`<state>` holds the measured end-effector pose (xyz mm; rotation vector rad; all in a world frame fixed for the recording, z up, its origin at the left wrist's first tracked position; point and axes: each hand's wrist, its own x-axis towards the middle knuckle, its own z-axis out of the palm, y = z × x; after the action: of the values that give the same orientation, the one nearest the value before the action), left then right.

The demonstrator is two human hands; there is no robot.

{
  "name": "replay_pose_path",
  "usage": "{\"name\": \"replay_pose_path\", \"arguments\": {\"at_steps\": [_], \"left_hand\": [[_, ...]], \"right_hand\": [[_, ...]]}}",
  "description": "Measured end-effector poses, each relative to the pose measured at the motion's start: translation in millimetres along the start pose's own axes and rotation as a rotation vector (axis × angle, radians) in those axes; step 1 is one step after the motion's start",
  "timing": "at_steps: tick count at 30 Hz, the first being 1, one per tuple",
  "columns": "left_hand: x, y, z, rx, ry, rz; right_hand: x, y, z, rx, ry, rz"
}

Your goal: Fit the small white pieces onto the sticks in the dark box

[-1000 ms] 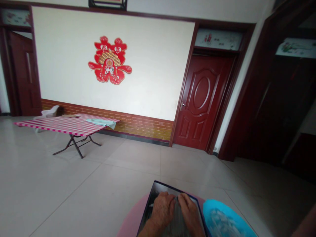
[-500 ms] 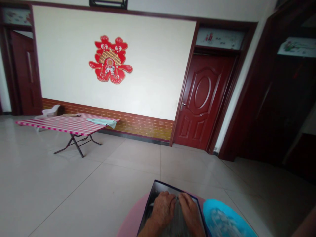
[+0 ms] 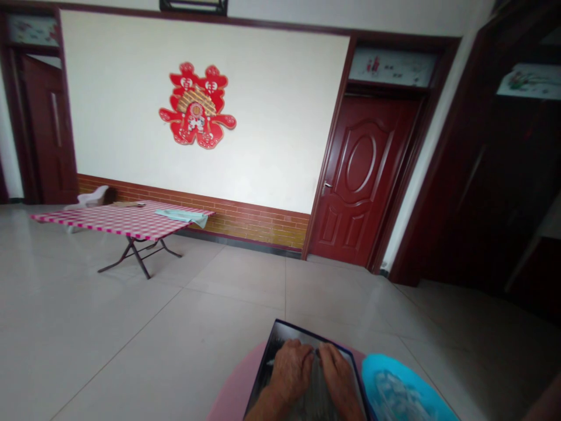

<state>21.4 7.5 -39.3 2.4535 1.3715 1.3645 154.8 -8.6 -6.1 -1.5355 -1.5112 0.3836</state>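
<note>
A shallow dark-rimmed box [image 3: 302,331] rests on a pink round surface [image 3: 236,383] at the bottom of the view. Both my hands are inside it. My left hand [image 3: 293,365] has its fingers curled together, and my right hand [image 3: 335,368] faces it with bent fingers. Their fingertips nearly meet around a small dark thing too tiny to name. Below and between the hands lies a greyish, streaked layer [image 3: 316,397] in the box. Small dark bits show at the box's left side.
Right beside the box stands a blue basin [image 3: 372,368] holding clear, plastic-looking pieces [image 3: 398,397]. Farther off is a folding table [image 3: 109,219] with a checked cover and a pale cloth [image 3: 182,217]. Behind it is a white chair [image 3: 94,197]. A red door [image 3: 359,181] is shut at the back.
The view has shifted very slightly. My hands stay in nearly the same place in the box, with only a tiny movement at the fingertips.
</note>
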Motion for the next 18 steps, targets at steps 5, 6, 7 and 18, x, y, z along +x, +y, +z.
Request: {"name": "replay_pose_path", "arguments": {"at_steps": [5,6,7,18], "left_hand": [[0.9,0.9,-1.8,0.005,0.001,0.018],[0.7,0.9,-1.5,0.003,-0.003,0.019],[0.3,0.8,-1.1,0.002,-0.003,0.018],[1.1,1.6,-0.8,0.011,0.007,0.001]], "right_hand": [[0.0,-2.1,0.4,0.000,-0.019,-0.013],[0.0,-2.5,0.3,-0.017,-0.024,-0.010],[0.1,-2.7,0.0,-0.032,-0.026,-0.009],[-1.6,-5.2,-2.2,0.022,-0.025,-0.015]]}}
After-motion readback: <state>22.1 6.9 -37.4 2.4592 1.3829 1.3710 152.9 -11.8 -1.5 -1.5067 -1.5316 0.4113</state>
